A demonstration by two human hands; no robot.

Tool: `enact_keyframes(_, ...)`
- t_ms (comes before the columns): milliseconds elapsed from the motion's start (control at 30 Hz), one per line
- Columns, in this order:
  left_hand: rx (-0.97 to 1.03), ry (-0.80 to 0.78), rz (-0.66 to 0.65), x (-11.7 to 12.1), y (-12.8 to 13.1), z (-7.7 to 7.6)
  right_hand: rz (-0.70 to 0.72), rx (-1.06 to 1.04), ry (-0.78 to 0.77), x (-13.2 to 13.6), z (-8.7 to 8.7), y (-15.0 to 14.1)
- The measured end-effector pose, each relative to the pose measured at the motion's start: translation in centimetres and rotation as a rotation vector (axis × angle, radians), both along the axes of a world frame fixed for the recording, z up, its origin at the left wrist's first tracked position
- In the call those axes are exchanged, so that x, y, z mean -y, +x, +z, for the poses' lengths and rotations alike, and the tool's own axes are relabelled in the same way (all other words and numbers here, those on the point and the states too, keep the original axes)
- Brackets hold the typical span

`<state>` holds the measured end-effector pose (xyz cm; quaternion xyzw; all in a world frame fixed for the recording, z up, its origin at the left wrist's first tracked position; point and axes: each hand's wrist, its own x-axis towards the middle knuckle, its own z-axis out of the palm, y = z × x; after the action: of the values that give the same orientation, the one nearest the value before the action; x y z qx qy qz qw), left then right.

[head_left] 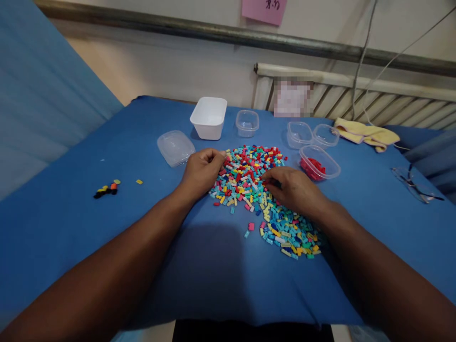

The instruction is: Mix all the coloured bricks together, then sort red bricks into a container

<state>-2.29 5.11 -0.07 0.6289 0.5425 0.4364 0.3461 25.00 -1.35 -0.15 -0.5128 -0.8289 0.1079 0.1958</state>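
Note:
Small toy building bricks (245,173) in many colours lie heaped on a blue cloth. At the heap's upper left edge is my left hand (202,171), thumb and fingers pressed together over the bricks; anything between them is hidden. My right hand (294,190) reaches over the heap's right side with its fingers curled down and close together, and I cannot make out what they hold. Beyond the right hand, a clear tub (329,166) contains red bricks (313,167).
Behind the heap stand a white tub (208,118) and clear tubs (247,124). A clear lid (175,148) lies to the left, with black, orange and yellow pieces (107,189) farther out. Eyeglasses (415,185) and a yellow cloth (366,133) are at the right.

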Motion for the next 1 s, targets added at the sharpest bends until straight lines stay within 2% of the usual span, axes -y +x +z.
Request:
enact_keyframes(267, 0.009, 0.002, 0.001, 0.0, 0.0, -0.1, -0.020, -0.012, 0.030, 0.1, 0.3, 0.1)
enact_keyframes(400, 0.018, -0.008, -0.003, 0.1, 0.0, -0.1, -0.018, -0.102, 0.085, 0.1, 0.3, 0.9)
enact_keyframes(500, 0.017, -0.001, -0.004, 0.2, 0.0, 0.0, -0.040, -0.288, 0.002, 0.3, 0.6, 1.0)
enact_keyframes(700, 0.009, 0.012, -0.011, 0.1, 0.0, 0.1, -0.195, -0.642, -0.278, 0.2, 1.4, 0.7)
enact_keyframes(867, 0.017, 0.001, -0.009, 0.1, 0.0, 0.0, -0.224, -0.853, -0.435, 0.0, 1.9, 0.6)
enact_keyframes(933, 0.014, 0.003, -0.009, 0.1, 0.0, -0.1, -0.220, -0.872, -0.433, -0.1, 2.1, 0.8)
enact_keyframes(1000, 0.020, -0.001, -0.010, 0.0, 0.0, -0.2, -0.255, -0.847, -0.321, -0.2, 2.4, 1.6)
